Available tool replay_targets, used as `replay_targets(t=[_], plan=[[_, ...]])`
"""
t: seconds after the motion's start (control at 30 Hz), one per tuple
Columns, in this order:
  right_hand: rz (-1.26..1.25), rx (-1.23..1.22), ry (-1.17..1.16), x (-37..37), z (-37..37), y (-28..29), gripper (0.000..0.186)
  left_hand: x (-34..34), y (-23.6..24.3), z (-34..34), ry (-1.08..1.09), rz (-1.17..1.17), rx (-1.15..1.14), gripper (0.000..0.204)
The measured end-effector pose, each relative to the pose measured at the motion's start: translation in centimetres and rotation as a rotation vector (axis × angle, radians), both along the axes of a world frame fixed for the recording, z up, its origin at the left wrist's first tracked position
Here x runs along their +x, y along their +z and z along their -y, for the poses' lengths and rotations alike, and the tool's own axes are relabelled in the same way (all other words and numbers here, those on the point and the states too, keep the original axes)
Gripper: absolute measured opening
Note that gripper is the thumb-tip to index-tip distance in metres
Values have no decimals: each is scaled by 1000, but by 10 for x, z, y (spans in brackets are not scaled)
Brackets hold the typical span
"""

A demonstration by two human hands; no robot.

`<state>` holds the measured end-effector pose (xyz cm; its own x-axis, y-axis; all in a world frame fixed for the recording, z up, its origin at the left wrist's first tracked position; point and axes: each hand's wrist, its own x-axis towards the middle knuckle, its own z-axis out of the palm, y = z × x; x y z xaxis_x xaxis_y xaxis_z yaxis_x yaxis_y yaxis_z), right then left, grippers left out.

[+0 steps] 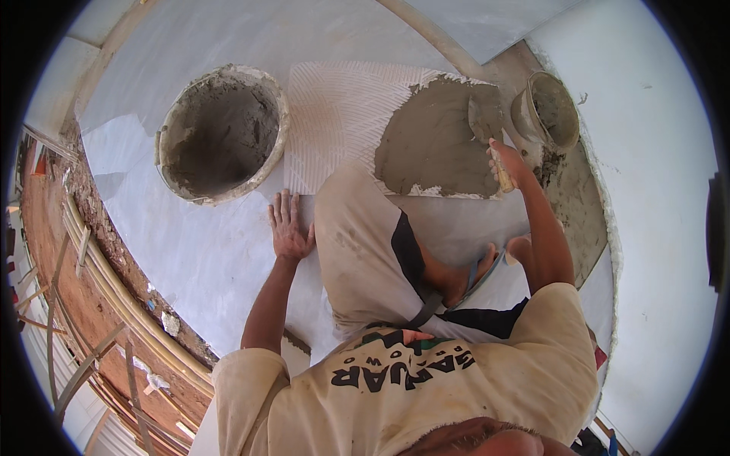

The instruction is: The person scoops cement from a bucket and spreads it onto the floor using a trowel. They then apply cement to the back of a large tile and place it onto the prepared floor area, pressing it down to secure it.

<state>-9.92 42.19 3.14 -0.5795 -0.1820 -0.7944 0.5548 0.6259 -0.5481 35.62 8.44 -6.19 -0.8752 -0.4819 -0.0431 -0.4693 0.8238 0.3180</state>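
Note:
My right hand [508, 163] grips the wooden handle of a trowel [483, 114], whose blade lies in grey mortar [433, 140] spread over the right part of a ridged tile back [334, 106]. A small bucket [569, 114] with mortar stands just right of the tile. My left hand [289, 228] rests with fingers spread on the pale grey floor, just below a large mortar-caked bucket [166, 129], left of my bent knee.
A grey panel [487, 19] lies at the top. A white wall [654, 228] runs along the right, beside a rough mortar strip [585, 213]. At the left, beyond a broken edge, reddish ground [68, 296] holds long pale pipes [114, 281] and thin strips.

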Motion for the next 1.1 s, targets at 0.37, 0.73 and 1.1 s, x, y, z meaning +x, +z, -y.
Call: replay_targets(t=[0.37,0.73,1.1], plan=[[-17,-15,680,147,56,-2,40,-1,-12,1,-3,31,-18,84],[41,50,185,186,25,10,41,1,-17,-2,12,149,-136,70],[81,-77,755,242,110,6,51,6,-8,-4,29,-25,-65,68]])
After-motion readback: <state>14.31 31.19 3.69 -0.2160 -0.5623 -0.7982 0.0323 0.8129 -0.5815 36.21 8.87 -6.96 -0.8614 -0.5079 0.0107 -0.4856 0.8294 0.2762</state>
